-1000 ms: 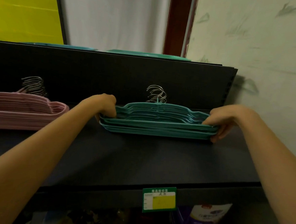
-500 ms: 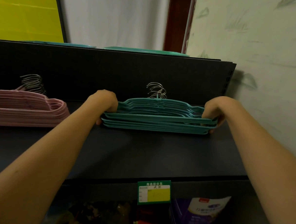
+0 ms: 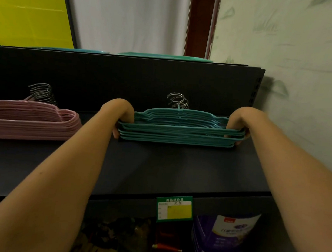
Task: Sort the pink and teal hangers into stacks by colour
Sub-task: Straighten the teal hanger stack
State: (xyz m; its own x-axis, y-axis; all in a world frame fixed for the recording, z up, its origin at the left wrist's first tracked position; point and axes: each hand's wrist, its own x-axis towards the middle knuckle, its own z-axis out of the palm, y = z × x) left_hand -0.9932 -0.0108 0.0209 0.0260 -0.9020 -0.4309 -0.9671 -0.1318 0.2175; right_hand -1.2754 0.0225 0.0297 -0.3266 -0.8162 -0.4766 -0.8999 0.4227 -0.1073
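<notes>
From the head camera, your left hand (image 3: 121, 116) and right hand (image 3: 238, 123) each curl round one end of the stack of teal plastic-coated wire hangers (image 3: 180, 129), fingers over the top and thumbs low at the ends; the stack rests on the dark flat shelf board (image 3: 158, 170), near its back panel, with the silver metal hooks (image 3: 177, 101) pointing at that panel; the stack of pink coated hangers (image 3: 30, 120) lies well apart to your left on the same board. I judge the bundle light but loose; the thin smooth frames may slide or fan out, so squeeze both ends inward and keep it level; the hooks could tangle. No bin is here; the compartment below holds a purple-and-white printed pouch (image 3: 226, 235) and darker goods I cannot identify, behind a green and yellow price tag (image 3: 174, 209).
</notes>
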